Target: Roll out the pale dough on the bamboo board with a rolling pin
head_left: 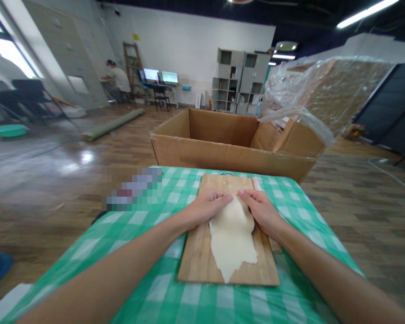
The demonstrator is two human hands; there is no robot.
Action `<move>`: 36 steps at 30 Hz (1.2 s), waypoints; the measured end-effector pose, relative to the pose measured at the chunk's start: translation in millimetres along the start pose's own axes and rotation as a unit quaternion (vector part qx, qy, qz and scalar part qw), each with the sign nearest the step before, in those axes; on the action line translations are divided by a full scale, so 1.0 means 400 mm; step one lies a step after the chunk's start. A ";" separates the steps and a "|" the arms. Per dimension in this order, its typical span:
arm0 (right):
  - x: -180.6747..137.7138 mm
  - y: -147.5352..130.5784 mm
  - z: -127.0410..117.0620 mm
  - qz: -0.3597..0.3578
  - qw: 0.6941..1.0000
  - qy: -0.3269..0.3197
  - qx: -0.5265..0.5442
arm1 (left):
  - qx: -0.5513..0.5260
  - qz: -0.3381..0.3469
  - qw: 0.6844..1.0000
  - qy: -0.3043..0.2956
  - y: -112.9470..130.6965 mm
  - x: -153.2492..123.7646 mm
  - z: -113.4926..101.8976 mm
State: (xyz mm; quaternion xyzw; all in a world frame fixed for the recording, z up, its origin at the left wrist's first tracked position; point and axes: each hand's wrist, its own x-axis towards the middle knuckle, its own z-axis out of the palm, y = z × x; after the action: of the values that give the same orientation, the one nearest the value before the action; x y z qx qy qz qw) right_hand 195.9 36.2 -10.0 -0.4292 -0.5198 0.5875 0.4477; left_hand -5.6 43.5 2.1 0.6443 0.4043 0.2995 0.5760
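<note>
A thin, pale sheet of dough (232,240) lies on a wooden cutting board (195,265), its near end tapering to a ragged point at the board's front edge. My left hand (211,207) pinches the far edge of the sheet between thumb and fingers. Close beside it, my right hand (261,209) grips the same far edge with thumb and fingertips. Between the hands the dough is raised and bulges a little off the board. Part of a pale, rod-like thing (256,183) shows behind my right hand, at the board's far right corner.
A green and white checked tablecloth (148,265) covers the table. Just beyond stands a large open cardboard box (222,150), with a plastic-wrapped box (344,94) at its right. A blurred-out item (133,189) lies at the table's left edge. Farther back, a person (119,78) sits near monitors.
</note>
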 end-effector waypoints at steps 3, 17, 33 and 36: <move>-0.002 -0.004 0.000 0.014 1.000 -0.022 0.008 | 0.054 -0.013 0.998 0.003 0.009 -0.006 0.003; -0.007 -0.011 0.003 -0.011 0.999 -0.029 -0.044 | 0.048 0.035 0.997 0.057 0.012 -0.002 0.011; -0.020 -0.031 0.009 -0.006 0.990 -0.104 -0.100 | -0.004 0.025 0.991 0.130 0.019 -0.002 0.008; -0.020 -0.031 0.007 -0.003 0.989 -0.105 -0.104 | -0.017 0.018 0.992 0.123 0.018 0.000 0.005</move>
State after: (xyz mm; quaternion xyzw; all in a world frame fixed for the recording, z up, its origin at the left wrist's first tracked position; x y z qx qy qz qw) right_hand 195.9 28.3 2.8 -0.4082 -0.6234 0.5707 0.3451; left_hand -2.5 42.1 8.8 0.5995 0.4554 0.3935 0.5276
